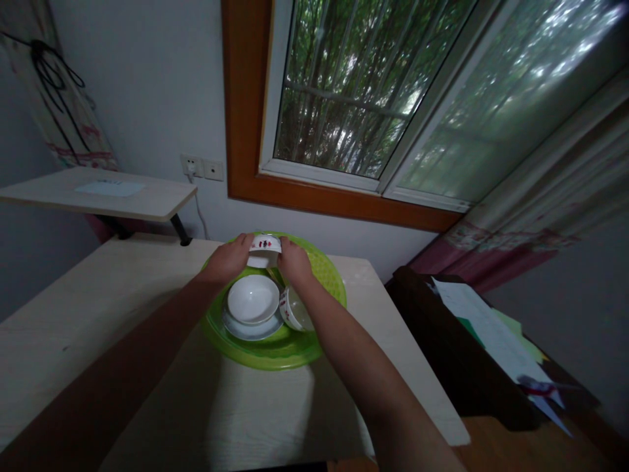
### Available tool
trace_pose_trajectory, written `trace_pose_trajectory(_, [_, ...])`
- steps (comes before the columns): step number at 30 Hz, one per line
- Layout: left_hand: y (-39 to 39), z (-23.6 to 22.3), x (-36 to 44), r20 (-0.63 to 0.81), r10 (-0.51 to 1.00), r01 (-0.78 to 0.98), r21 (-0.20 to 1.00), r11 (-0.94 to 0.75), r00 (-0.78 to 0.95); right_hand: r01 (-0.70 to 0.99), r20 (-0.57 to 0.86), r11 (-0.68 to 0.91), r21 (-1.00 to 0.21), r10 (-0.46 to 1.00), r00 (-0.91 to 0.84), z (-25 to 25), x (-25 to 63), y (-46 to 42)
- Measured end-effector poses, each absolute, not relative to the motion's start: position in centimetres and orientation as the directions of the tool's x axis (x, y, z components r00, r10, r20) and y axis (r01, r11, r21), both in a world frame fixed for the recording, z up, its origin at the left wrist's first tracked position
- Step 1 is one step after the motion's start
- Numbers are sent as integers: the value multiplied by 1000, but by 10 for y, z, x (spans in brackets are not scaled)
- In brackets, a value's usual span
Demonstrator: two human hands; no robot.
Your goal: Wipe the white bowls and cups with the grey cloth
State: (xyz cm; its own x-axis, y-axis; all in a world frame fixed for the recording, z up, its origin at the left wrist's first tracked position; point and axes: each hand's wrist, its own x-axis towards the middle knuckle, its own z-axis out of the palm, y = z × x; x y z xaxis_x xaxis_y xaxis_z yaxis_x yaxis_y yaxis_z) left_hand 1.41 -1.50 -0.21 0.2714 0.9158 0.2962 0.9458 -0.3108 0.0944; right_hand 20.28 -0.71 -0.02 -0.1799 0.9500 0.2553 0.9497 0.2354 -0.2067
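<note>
Between my two hands is a white bowl (265,245) with red and dark marks on its outside, tipped over toward me at the far side of a green plastic basin (275,362). My left hand (230,257) grips its left side and my right hand (295,261) its right side. Nearer me in the basin, a plain white bowl (253,298) rests upright on a white plate (253,331). Another patterned bowl (293,311) lies tilted on its side to the right, partly hidden behind my right forearm.
The basin stands on a pale wooden table (98,295). A raised shelf (162,196) with a paper is at the back left, near wall sockets (201,168). A window (363,92) is ahead. To the right, a dark cabinet (442,354) holds papers (491,334).
</note>
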Motion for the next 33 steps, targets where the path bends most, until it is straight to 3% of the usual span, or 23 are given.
trace_pose_trajectory(6, [-10, -5, 13, 338, 912, 940, 161, -300, 234, 914, 195, 150, -378, 978, -80, -10, 210, 9])
trace_pose_trajectory(11, [-9, -2, 13, 261, 947, 940, 233, -251, 189, 861, 149, 137, -491, 986, -72, -19, 214, 17])
trace_pose_trajectory(15, [-10, -1, 12, 273, 940, 935, 229, -270, 205, 889, 190, 187, -419, 975, -115, -17, 213, 13])
trace_pose_trajectory(20, [-14, -2, 12, 314, 902, 937, 88, -339, 297, 934, 220, 255, -251, 954, -202, -6, 210, 3])
trace_pose_trajectory(24, [-18, 2, 14, 287, 913, 950, 22, -310, 291, 949, 228, 255, -186, 951, -211, 0, 206, -4])
trace_pose_trajectory(28, [-19, 5, 16, 275, 921, 955, 29, -294, 275, 948, 224, 231, -216, 957, -182, 0, 205, -3])
trace_pose_trajectory(33, [-15, 2, 16, 301, 932, 959, 136, -249, 199, 919, 164, 140, -370, 983, -84, -10, 211, 10])
